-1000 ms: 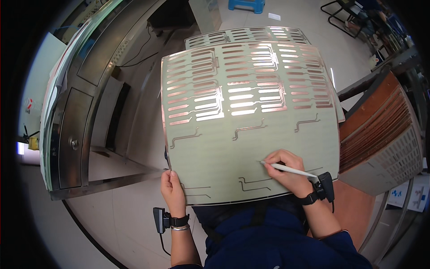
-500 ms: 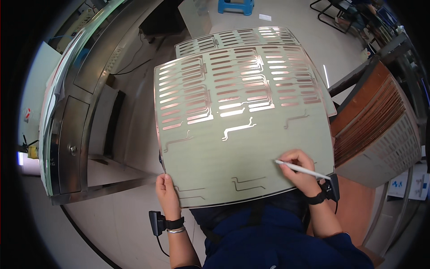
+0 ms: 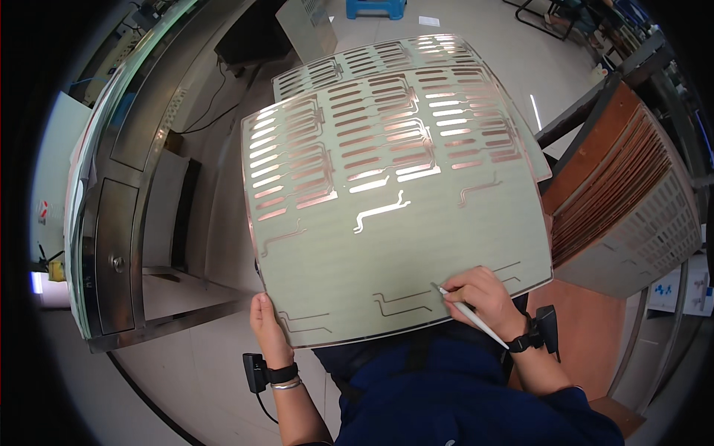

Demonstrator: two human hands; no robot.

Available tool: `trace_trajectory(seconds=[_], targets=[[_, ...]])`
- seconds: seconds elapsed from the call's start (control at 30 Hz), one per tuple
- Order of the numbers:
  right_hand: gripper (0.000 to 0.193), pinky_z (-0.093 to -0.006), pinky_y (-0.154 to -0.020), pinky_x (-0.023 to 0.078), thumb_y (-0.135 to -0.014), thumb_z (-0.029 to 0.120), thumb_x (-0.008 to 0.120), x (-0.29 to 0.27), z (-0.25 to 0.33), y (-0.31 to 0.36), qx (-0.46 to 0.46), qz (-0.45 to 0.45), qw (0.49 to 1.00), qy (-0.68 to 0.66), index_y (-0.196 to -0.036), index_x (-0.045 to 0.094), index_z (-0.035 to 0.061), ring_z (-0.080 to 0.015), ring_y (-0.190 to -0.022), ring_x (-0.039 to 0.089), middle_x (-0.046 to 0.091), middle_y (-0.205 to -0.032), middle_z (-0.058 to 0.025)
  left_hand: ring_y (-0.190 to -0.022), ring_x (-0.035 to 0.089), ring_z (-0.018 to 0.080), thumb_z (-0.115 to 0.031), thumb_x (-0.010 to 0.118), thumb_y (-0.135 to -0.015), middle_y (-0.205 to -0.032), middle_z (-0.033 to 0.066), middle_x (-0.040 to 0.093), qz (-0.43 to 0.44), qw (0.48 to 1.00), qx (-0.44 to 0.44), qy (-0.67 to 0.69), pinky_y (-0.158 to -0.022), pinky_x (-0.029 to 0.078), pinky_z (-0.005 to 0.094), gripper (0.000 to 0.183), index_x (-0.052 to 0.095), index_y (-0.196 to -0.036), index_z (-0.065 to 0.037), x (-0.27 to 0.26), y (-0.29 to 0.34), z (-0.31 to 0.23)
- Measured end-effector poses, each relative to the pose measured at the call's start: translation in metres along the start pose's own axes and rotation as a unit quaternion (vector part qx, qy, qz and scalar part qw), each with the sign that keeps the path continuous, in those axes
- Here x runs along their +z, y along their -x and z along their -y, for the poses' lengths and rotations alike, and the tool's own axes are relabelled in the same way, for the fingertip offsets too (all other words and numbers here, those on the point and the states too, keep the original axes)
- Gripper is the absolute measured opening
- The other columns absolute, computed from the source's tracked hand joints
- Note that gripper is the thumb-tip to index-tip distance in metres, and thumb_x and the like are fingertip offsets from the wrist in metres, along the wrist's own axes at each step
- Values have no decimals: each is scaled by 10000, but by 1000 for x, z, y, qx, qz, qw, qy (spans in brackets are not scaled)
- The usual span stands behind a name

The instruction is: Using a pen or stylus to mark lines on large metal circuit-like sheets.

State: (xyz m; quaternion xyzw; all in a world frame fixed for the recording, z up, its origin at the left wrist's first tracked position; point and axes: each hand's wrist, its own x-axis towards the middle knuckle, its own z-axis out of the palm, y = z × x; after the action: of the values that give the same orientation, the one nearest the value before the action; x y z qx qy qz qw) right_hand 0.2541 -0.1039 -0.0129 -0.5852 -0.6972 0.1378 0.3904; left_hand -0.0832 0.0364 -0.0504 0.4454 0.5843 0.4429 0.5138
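Observation:
A large pale green circuit board panel (image 3: 349, 260) with shiny copper traces lies before me, its near edge at my lap. My left hand (image 3: 268, 332) is closed on the panel's near left edge, thumb on top. In my right hand (image 3: 485, 303) is a slim white pen-shaped tool (image 3: 480, 322) with a thin grey tip, pinched between the fingers. The tip is at the panel's surface by the right end of the middle near copper trace (image 3: 401, 301); whether it touches, I cannot tell. A second, similar panel (image 3: 338, 61) shows beyond the far edge.
At right, many copper-edged panels (image 3: 621, 193) stand stacked on edge beside a brown board (image 3: 584, 331). A metal cabinet (image 3: 115, 256) with a round lock runs along the left. A blue stool (image 3: 375, 9) stands far off; a person's legs (image 3: 576, 22) show at far right.
My right hand has moved nearer to me and left over the panel, its tool now pointing at the middle trace. My left hand keeps its hold. The whole view has shifted slightly.

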Motion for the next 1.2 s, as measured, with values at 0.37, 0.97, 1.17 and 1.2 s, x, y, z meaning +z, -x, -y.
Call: trace_trajectory(seconds=[0.37,0.97,1.17,1.2], targets=[[202,-333,-699,477,-702,-30,741,3,-4,0,9,-21,1000,-16,-807,595,63,-234,-800,624,663,-936,-50,-831,537,68,-271,459,-1034,-903,0,613,1,999,-26,25,-767,440,237,267,578,-960,-43,-3,-1,0],[223,-320,-718,485,-721,44,739,21,8,6,-14,-14,1000,-8,-886,604,110,-208,-835,634,663,-930,-9,-852,522,76,-288,427,-1040,-903,-3,569,20,1000,6,-2,-780,433,255,292,551,-946,-41,-9,-3,1],[184,-303,-605,527,-782,104,754,34,23,12,-41,-47,994,-87,-919,632,118,-200,-706,651,688,-936,-9,-863,535,91,-275,417,-1041,-926,17,584,27,999,12,21,-799,441,260,295,563,-975,-27,5,-5,2],[184,-303,-605,527,-782,104,754,33,20,14,-45,-49,994,-92,-919,632,118,-200,-706,651,688,-936,-9,-866,538,96,-269,416,-1040,-936,23,589,9,1000,17,16,-805,443,262,295,568,-985,-22,4,-4,4]])
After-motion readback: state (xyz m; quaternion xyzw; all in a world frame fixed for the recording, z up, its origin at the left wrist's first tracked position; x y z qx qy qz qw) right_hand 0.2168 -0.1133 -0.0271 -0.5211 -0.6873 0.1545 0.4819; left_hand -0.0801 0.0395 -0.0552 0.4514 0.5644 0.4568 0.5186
